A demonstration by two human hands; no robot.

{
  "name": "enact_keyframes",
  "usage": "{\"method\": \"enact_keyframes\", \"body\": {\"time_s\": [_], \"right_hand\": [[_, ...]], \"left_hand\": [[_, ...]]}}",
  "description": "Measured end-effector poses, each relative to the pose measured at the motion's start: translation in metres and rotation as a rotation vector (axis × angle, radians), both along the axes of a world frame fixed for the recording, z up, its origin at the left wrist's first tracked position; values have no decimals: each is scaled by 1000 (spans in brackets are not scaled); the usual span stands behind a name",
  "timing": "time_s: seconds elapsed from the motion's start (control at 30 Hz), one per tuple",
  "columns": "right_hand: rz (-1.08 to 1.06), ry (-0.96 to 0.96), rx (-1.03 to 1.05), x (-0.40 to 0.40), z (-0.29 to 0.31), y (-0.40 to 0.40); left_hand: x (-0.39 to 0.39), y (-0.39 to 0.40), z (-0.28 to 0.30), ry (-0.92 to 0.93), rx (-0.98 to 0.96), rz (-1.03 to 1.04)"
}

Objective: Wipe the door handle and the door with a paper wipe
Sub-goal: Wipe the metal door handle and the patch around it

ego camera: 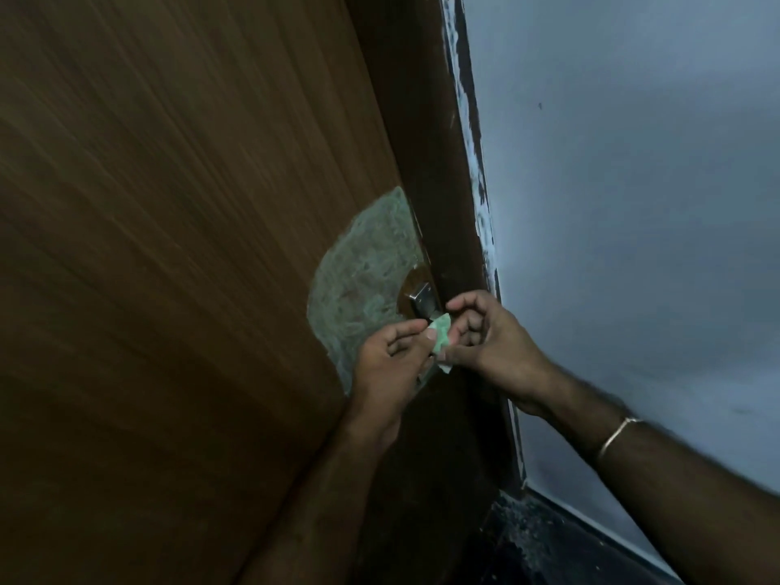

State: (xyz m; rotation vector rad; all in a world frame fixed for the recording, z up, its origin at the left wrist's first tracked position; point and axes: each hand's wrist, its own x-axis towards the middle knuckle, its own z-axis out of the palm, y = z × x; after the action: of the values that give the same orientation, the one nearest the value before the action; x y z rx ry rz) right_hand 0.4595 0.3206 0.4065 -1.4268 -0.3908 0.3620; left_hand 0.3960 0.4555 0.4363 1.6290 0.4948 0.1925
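Wipe: small pale green paper wipe (568,340), pinched between both hands just below the door handle.
Left hand: left hand (390,357) has thumb and forefinger closed on the wipe's left edge, other fingers curled.
Right hand: right hand (496,346) grips the wipe's right side with its fingertips; forefinger arched above, loosely bent.
Handle: metal door handle (423,298), only its upper part visible above the hands.
Door: brown wood-grain door (190,247) with a pale greenish scuffed patch (363,285) beside the handle.
Frame: dark door frame (434,162) right of the door.
Wall: blue-grey wall (633,204) past the frame.
Wrist: thin bangle (618,434) on the right wrist.
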Motion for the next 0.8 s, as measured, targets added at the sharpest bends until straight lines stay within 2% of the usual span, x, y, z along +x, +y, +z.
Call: {"method": "enact_keyframes", "body": {"time_s": [0.1, 0.2, 0.3, 0.43, 0.6, 0.67, 0.73, 0.8], "right_hand": [[56, 82, 126, -4, 7, -6], [149, 345, 336, -2, 9, -13], [160, 428, 367, 3, 13, -16], [110, 381, 375, 1, 32, -16], [-108, -55, 136, -1, 53, -20], [-101, -116, 107, -1, 58, -23], [-50, -77, 129, -4, 64, -24], [7, 21, 237, -6, 68, -24]], "left_hand": [[2, -1, 7, -45, -70, 18], [1, -1, 13, -74, -151, 14], [1, -4, 21, -121, -251, -1], [-1, -6, 32, -168, -369, 4], [-2, -5, 47, -240, -700, 70], [-3, -5, 52, -293, -757, 62], [-7, -6, 55, -328, -698, 48], [-11, -8, 55, -328, -447, 60]]}}
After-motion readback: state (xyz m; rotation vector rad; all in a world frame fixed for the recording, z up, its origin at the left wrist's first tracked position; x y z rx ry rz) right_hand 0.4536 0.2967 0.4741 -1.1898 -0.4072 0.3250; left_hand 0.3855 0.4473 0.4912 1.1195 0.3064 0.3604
